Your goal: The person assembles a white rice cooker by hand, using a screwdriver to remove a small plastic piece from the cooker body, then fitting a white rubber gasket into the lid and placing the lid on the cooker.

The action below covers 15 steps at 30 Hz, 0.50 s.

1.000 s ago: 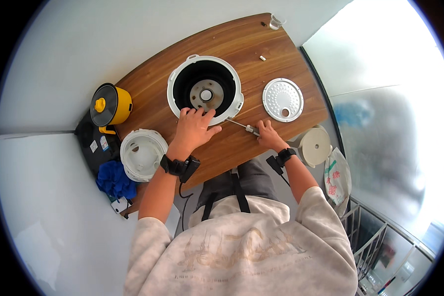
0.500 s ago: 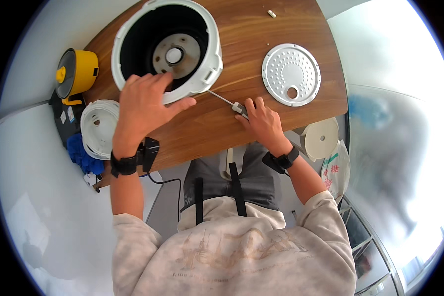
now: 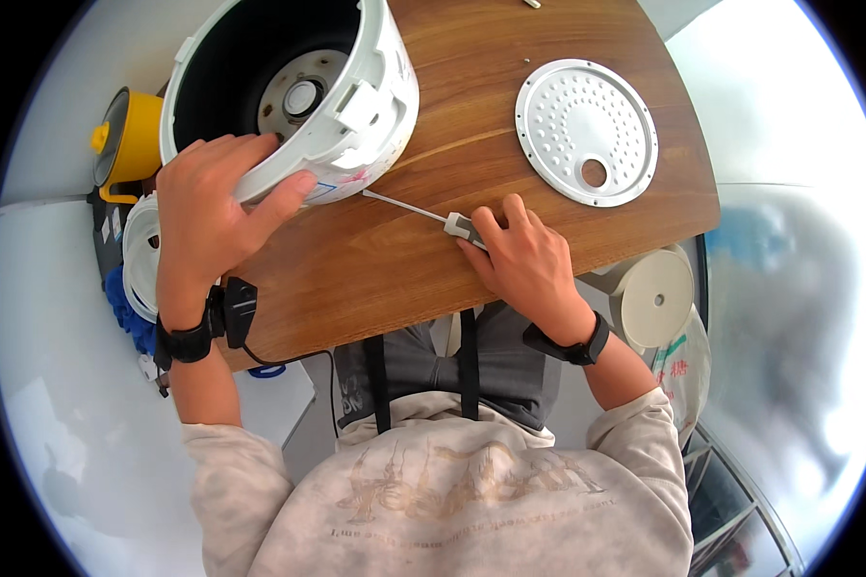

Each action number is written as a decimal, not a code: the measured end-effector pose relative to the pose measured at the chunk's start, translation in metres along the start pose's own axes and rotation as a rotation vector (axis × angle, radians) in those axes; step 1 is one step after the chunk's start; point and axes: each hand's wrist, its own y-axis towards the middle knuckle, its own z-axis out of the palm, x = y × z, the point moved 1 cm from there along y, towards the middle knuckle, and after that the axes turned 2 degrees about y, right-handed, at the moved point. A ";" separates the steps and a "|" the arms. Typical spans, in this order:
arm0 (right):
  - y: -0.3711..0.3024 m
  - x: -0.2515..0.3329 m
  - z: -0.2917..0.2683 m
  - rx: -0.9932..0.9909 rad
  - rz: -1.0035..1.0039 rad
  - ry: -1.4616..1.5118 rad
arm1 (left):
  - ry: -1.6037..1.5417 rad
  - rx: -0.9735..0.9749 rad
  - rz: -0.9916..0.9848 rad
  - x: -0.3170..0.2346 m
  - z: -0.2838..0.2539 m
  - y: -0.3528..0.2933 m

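A white rice cooker body (image 3: 390, 91) with a black inside stands at the far left of the wooden table, tilted so that its outer side shows. My left hand (image 3: 212, 202) grips its near rim, fingers over the inside and thumb along the outside. My right hand (image 3: 534, 260) is closed round the grey handle of a screwdriver (image 3: 460, 227), low over the table. Its thin shaft points left, and its tip ends at the cooker's lower edge; whether it touches, I cannot tell.
A round dimpled metal plate (image 3: 573, 139) with one hole lies on the wooden table (image 3: 394, 279) at the right. On the left are a yellow pot (image 3: 142, 139), a white round cooker part (image 3: 140, 255) and blue cloth (image 3: 130, 313). A beige stool (image 3: 649, 308) stands beyond the near right edge.
My left hand has closed on the cooker's rim, and the cooker has tilted, showing more of its outer side. The view has shifted too. The screwdriver stays in my right hand.
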 end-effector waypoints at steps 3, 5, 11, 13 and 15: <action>-0.006 0.000 -0.001 -0.046 -0.042 -0.014 | -0.004 0.077 -0.061 -0.009 -0.004 -0.007; -0.007 -0.001 0.001 -0.109 -0.096 -0.003 | -0.031 0.159 -0.145 -0.012 -0.006 -0.007; -0.027 0.004 0.006 -0.260 -0.094 0.047 | -0.037 0.197 -0.099 -0.003 0.000 -0.014; -0.034 0.010 0.007 -0.329 -0.161 0.031 | -0.049 0.214 -0.093 0.001 -0.002 -0.017; -0.050 0.018 0.005 -0.310 -0.095 0.074 | -0.067 0.224 -0.089 0.004 -0.005 -0.021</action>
